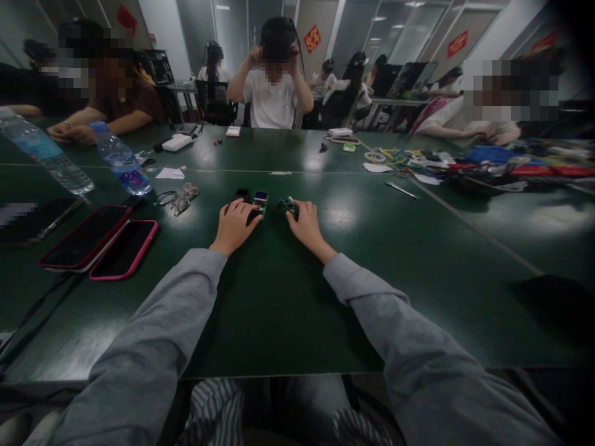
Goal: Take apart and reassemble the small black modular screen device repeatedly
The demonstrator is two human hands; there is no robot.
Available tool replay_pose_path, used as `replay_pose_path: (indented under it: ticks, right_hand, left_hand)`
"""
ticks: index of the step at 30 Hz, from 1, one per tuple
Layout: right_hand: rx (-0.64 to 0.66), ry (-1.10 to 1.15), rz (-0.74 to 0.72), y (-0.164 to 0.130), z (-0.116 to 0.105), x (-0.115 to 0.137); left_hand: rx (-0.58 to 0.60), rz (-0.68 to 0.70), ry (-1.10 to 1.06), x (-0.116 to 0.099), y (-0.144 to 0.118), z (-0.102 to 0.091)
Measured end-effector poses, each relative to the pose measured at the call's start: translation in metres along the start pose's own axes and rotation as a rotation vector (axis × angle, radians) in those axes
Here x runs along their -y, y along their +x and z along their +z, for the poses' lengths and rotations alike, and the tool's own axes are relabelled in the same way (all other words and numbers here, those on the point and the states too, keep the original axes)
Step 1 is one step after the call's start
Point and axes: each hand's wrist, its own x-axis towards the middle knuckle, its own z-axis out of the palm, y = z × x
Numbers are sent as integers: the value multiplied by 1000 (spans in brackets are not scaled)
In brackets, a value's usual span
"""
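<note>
My left hand (235,224) lies over a small circuit board with a little screen (261,196), fingers curled and the thumb at its near edge. A small black part (242,194) shows just beyond these fingers. A hand's width to the right, my right hand (307,227) grips a green circuit board (284,204) between thumb and fingers. Both hands rest low at the table, and my fingers partly hide both boards.
On the green table (288,297), glasses (185,198), a pink-edged phone (124,249), a larger red-edged device (88,235) and water bottles (121,160) stand or lie left. Tweezers (402,190) and tangled cables (418,159) lie right. People sit across and beside.
</note>
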Motion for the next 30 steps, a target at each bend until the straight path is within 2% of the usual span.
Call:
replay_pose_path:
  ticks: [6, 11, 13, 16, 18, 21, 25, 28, 30]
  right_hand:
    - [53, 217, 201, 7, -2, -8]
    - [5, 126, 213, 8, -1, -11]
    - [-13, 124, 200, 7, -1, -9]
    - [-14, 124, 89, 3, -1, -3]
    - [13, 93, 15, 0, -3, 2]
    - [73, 55, -22, -4, -10, 8]
    - [183, 95, -110, -25, -43, -1]
    - [269, 86, -189, -56, -88, -28]
    - [213, -59, -165, -78, -126, -54]
  left_hand:
    - [27, -17, 3, -2, 0, -1]
    - [25, -16, 0, -2, 0, -2]
    - [21, -14, 1, -1, 0, -2]
    - [15, -13, 0, -1, 0, -1]
    - [11, -12, -2, -2, 0, -1]
    - [10, -16, -11, -2, 0, -2]
    - [24, -24, -10, -1, 0, -2]
    - [24, -11, -2, -1, 0, -2]
    - [20, -8, 2, -1, 0, -3]
